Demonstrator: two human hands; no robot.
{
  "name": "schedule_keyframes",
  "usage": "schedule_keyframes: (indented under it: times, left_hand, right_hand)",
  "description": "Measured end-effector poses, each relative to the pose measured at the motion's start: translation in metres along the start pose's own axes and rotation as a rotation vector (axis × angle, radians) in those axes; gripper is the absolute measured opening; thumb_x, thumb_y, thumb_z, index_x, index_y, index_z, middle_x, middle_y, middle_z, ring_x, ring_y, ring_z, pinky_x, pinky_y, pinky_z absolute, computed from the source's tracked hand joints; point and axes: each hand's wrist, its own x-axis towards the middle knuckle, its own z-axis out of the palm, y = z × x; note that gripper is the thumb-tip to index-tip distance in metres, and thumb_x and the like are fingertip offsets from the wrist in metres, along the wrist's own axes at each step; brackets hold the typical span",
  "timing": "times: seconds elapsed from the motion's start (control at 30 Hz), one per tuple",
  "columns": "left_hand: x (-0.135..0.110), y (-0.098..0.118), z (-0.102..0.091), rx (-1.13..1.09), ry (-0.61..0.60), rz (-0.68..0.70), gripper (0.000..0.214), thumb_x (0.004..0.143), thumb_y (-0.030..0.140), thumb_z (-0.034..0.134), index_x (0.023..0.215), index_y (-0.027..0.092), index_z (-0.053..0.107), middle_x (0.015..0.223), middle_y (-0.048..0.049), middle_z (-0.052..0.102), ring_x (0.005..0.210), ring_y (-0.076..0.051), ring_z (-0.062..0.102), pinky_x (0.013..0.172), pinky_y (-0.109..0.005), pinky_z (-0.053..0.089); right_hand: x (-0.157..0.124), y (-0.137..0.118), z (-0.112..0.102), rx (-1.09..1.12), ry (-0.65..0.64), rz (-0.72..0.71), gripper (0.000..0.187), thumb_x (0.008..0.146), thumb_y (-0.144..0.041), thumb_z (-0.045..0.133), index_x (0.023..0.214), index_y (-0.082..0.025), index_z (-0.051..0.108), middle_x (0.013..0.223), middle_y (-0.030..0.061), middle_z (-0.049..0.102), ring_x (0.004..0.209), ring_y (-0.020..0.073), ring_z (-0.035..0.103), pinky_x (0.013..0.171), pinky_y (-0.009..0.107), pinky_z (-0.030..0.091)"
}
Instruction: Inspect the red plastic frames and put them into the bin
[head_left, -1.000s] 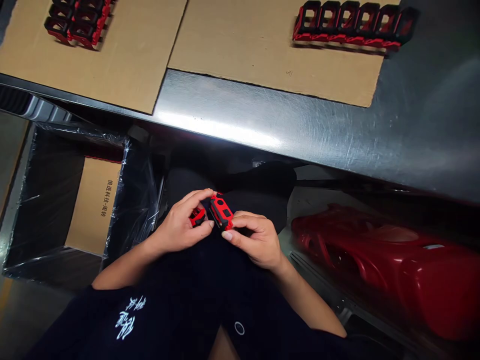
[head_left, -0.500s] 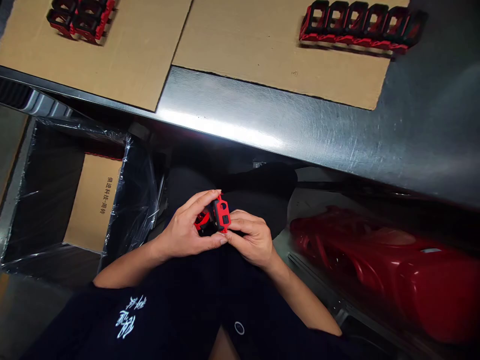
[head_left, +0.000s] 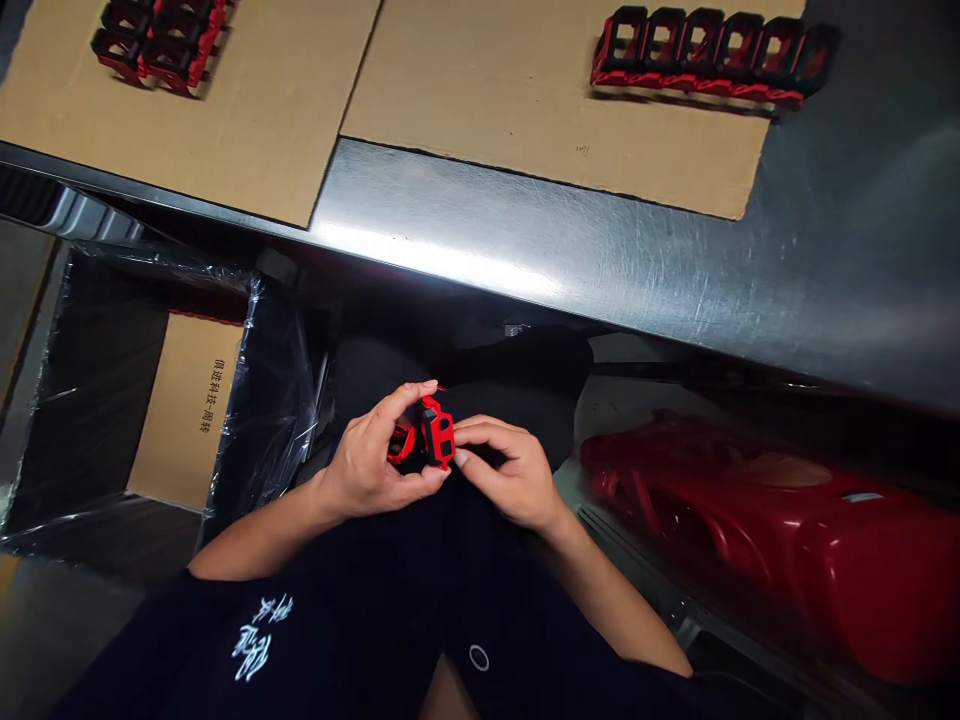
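My left hand (head_left: 367,455) is closed on a small red and black plastic part (head_left: 439,435), its thumb along the lower edge and a finger over the top. The part's red face has small openings and points to the right. More red and black plastic (head_left: 403,443) shows inside the grip; whether it belongs to the same part I cannot tell. At the right edge of the part is my right hand (head_left: 510,470), with thumb and forefinger apart and their tips at or just beside it. Both hands are above my lap.
Similar red and black parts stand in rows on cardboard sheets (head_left: 450,90): one group (head_left: 161,40) at left, one row (head_left: 697,55) at right. The metal table (head_left: 420,215) ends before me. A plastic-lined bin (head_left: 259,400) is at left, large glossy red pieces (head_left: 787,530) at right.
My right thumb and forefinger have moved apart from their closer hold at the part's lower right. The part has turned slightly in my left hand, which keeps hold of it.
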Motion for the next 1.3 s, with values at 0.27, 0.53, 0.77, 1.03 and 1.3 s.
schedule_keyframes:
  times: [0.27, 0.53, 0.77, 1.03, 1.3]
  left_hand:
    - [-0.001, -0.008, 0.003, 0.256, -0.026, 0.216, 0.104, 0.088, 0.036, 0.074, 0.162, 0.019, 0.004, 0.138, -0.0229, 0.064, 0.097, -0.024, 0.076, 0.077, -0.033, 0.063]
    - [-0.009, -0.022, 0.004, 0.168, 0.025, 0.270, 0.099, 0.082, 0.029, 0.080, 0.158, 0.034, 0.016, 0.130, -0.0136, 0.071, 0.082, -0.020, 0.076, 0.071, -0.031, 0.061]
    - [-0.004, -0.022, 0.003, 0.070, -0.021, 0.325, 0.104, 0.079, 0.034, 0.082, 0.156, 0.033, 0.013, 0.127, -0.0143, 0.073, 0.080, -0.020, 0.077, 0.069, -0.032, 0.063]
    - [0.006, -0.013, 0.005, -0.016, 0.030, 0.359, 0.119, 0.078, 0.054, 0.082, 0.162, 0.015, 0.007, 0.127, -0.0251, 0.070, 0.102, -0.027, 0.077, 0.076, -0.033, 0.065]
    - [0.001, -0.013, 0.005, -0.022, 0.049, 0.203, 0.122, 0.075, 0.061, 0.080, 0.163, 0.014, 0.010, 0.129, -0.0239, 0.069, 0.098, -0.025, 0.078, 0.071, -0.028, 0.066]
  right_hand:
    - [0.003, -0.022, 0.009, -0.138, 0.114, 0.046, 0.038, 0.076, -0.028, 0.085, 0.110, -0.024, 0.070, 0.097, 0.0044, 0.079, 0.076, 0.0200, 0.076, 0.073, 0.034, 0.067]
    - [0.005, -0.016, 0.010, -0.008, 0.080, 0.009, 0.028, 0.081, -0.017, 0.075, 0.107, -0.026, 0.072, 0.097, 0.0038, 0.079, 0.077, 0.0186, 0.076, 0.066, 0.030, 0.066]
    - [0.001, 0.000, 0.006, 0.500, -0.021, 0.290, 0.030, 0.082, -0.031, 0.079, 0.110, -0.025, 0.072, 0.100, 0.0037, 0.079, 0.079, 0.0194, 0.078, 0.073, 0.034, 0.066]
    - [0.005, 0.013, 0.011, 0.904, -0.109, 0.570, 0.033, 0.077, -0.034, 0.081, 0.107, -0.021, 0.076, 0.082, 0.0019, 0.076, 0.063, 0.0153, 0.070, 0.057, 0.025, 0.058]
    - [0.005, 0.015, 0.011, 0.957, -0.100, 0.696, 0.036, 0.075, -0.037, 0.083, 0.104, -0.017, 0.074, 0.080, 0.0022, 0.074, 0.062, 0.0134, 0.068, 0.055, 0.022, 0.057]
